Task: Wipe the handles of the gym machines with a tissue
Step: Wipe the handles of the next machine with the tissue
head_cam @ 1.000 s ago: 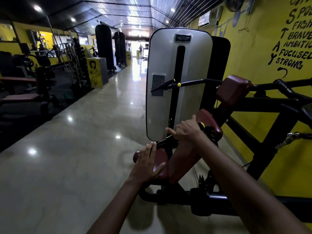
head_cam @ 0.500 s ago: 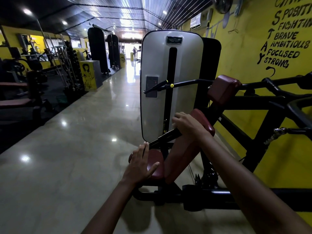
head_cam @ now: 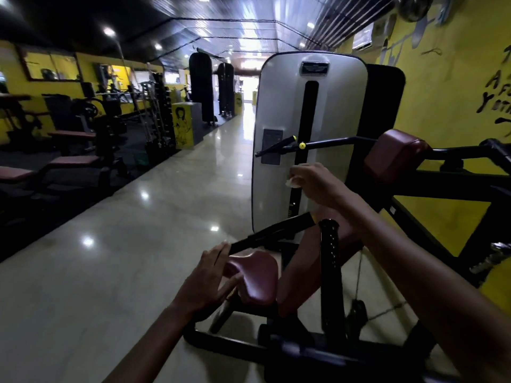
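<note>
A black gym machine with maroon pads stands in front of me. My right hand [head_cam: 315, 183] is raised before the grey weight-stack cover [head_cam: 279, 111] and grips a crumpled white tissue [head_cam: 292, 181]. Below it a black near handle [head_cam: 272, 234] slants down to the left, and a black upright handle [head_cam: 330, 261] stands beside it. My left hand [head_cam: 208, 283] lies flat, fingers straight, against the maroon seat [head_cam: 258, 275], its fingertips at the low end of the near handle. A far handle [head_cam: 276, 147] with yellow knobs crosses the cover higher up.
A yellow wall [head_cam: 442, 111] with black lettering runs along the right, close behind the machine's frame. A shiny tiled aisle [head_cam: 132, 244] stretches ahead on the left. Benches, weight racks and punching bags [head_cam: 200, 87] line the far left side.
My right hand has let go of the near handle and risen with the tissue in front of the grey cover. My left hand stays on the seat. The view has moved closer.
</note>
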`<state>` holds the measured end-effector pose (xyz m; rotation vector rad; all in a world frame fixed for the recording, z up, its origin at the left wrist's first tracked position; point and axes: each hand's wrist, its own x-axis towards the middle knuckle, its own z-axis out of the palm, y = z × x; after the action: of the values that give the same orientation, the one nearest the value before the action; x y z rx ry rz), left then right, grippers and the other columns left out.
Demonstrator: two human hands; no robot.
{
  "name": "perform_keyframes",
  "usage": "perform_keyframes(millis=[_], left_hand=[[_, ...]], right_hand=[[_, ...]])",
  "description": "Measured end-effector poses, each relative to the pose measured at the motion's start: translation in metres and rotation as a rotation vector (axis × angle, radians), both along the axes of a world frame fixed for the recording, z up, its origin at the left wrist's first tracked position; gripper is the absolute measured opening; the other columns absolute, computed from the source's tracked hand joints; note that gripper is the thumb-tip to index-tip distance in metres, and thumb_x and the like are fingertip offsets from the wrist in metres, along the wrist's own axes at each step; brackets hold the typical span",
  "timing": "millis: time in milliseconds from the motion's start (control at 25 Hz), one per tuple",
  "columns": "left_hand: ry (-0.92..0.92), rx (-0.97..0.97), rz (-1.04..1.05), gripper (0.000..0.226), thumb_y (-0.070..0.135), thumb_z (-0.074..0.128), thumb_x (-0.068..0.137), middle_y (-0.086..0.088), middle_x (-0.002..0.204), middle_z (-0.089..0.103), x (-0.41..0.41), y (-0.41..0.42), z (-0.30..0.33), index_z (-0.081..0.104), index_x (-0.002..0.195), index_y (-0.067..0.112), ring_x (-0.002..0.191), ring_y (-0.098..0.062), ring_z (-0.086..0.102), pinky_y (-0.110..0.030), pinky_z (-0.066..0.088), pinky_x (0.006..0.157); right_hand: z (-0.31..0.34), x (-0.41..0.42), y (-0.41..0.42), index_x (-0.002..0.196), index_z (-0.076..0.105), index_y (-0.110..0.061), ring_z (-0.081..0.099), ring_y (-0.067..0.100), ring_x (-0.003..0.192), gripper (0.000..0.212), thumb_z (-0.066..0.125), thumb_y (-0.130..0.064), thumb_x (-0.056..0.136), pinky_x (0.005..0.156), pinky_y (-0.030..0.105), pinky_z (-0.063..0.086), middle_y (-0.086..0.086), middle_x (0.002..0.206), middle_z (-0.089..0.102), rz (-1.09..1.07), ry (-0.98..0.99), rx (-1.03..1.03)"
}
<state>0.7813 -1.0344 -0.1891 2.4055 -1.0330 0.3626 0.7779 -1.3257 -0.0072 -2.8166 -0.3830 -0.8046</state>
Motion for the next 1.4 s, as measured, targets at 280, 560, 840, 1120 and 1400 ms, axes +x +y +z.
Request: perform_keyframes(millis=[280, 560, 840, 1120, 1400], left_hand=[[0.025, 0.089, 0.273, 0.09, 0.082, 0.012, 0.082, 0.008, 0.156, 0.019, -0.036, -0.013, 0.005, 0.015, 0.151, 0.024, 0.144, -0.009, 0.018, -0.029, 0.007, 0.118], [0.154, -0.023, 0.546, 0.087, 0.077, 0.018, 0.08, 0.011, 0.15, 0.029, -0.126, -0.049, 0.046, 0.021, 0.15, 0.026, 0.139, -0.007, 0.023, -0.029, 0.02, 0.115], [0.206, -0.111, 0.679, 0.078, 0.072, 0.024, 0.088, 0.008, 0.154, 0.027, -0.183, -0.077, 0.043, 0.024, 0.15, 0.025, 0.143, -0.005, 0.016, -0.02, 0.005, 0.115], [0.258, -0.186, 0.747, 0.097, 0.086, 0.016, 0.076, 0.007, 0.153, 0.028, -0.187, -0.097, 0.032, 0.028, 0.149, 0.023, 0.141, -0.003, 0.02, -0.017, 0.014, 0.111], [0.204, -0.157, 0.904, 0.104, 0.089, 0.01, 0.073, 0.003, 0.151, 0.033, -0.222, -0.118, 0.033, 0.03, 0.148, 0.019, 0.14, -0.009, 0.024, -0.021, 0.017, 0.112]], right_hand=[[-0.008, 0.044, -0.02, 0.094, 0.071, 0.0, 0.066, 0.025, 0.081, 0.013, 0.061, -0.004, 0.087, 0.069, 0.022, 0.047, 0.015, 0.09, 0.07, 0.421, -0.034, 0.017], [-0.011, 0.016, -0.008, 0.089, 0.07, 0.001, 0.064, 0.031, 0.076, 0.011, 0.06, -0.002, 0.086, 0.069, 0.04, 0.053, 0.017, 0.086, 0.067, 0.642, -0.019, -0.012], [-0.024, -0.032, 0.0, 0.093, 0.068, -0.001, 0.063, 0.029, 0.077, 0.015, 0.054, 0.002, 0.087, 0.064, 0.034, 0.051, 0.013, 0.093, 0.064, 0.674, 0.021, -0.069], [-0.031, -0.037, -0.015, 0.096, 0.069, -0.002, 0.064, 0.033, 0.074, 0.016, 0.058, -0.001, 0.085, 0.065, 0.042, 0.053, 0.013, 0.092, 0.064, 0.77, 0.021, -0.101], [-0.035, -0.047, -0.02, 0.09, 0.068, 0.0, 0.06, 0.033, 0.07, 0.013, 0.056, -0.006, 0.087, 0.06, 0.042, 0.05, 0.013, 0.087, 0.061, 0.878, 0.025, -0.123]])
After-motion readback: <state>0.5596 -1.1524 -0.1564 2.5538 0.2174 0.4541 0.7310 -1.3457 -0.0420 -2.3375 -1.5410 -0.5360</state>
